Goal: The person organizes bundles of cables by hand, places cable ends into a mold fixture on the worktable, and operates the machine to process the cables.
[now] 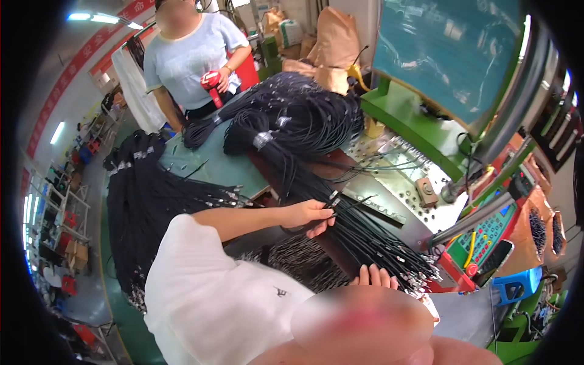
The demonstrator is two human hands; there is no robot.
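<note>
My left hand [309, 219] is closed in a pinch around a thin black cable [334, 199], just above the long bundle beside it. That bundle of black cables [365, 228] runs diagonally over the work surface, its silvery connector ends [420, 274] fanned toward the right. At the near edge of the bundle, the fingers of my right hand [376, 277] lie stretched out beside the cables. The rest of that hand is hidden. Below my left forearm, many small dark pieces [298, 261] fill a space at the table's side.
Tied black cable bundles [292, 115] are heaped farther back, and more [140, 201] hang over the left side. A green machine [420, 118] with a clear guard and a red control box [486, 237] stand right. Across the table, a person [191, 58] holds a red handheld tool [212, 85].
</note>
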